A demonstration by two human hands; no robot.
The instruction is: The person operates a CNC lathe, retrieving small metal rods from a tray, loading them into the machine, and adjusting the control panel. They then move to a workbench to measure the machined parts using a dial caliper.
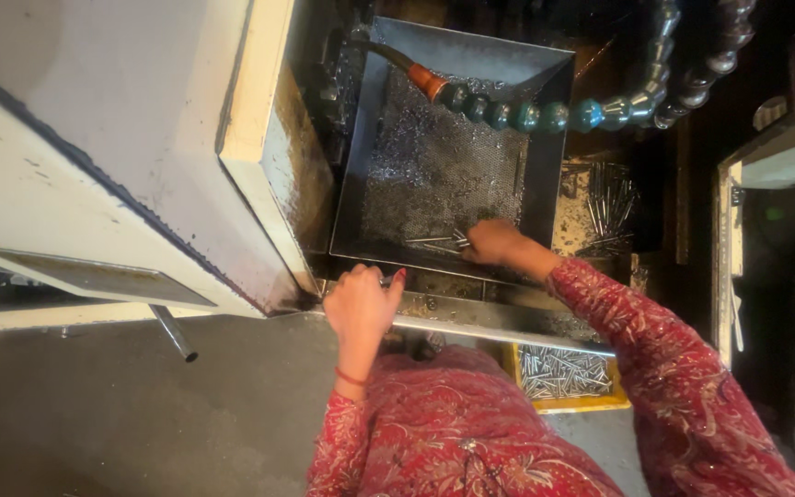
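Pins: thin metal pins lie at the near edge of a perforated steel tray; long axes run roughly left to right
Handling: likely stiff, light, oily and slippery; best pinched mid-length
Right hand: right hand reaches into the tray, grip closed narrow on the pins
Left hand: left hand rests on the machine ledge, fingers curled; whether it holds anything I cannot tell
Around: segmented coolant hose above; yellow bin of pins below
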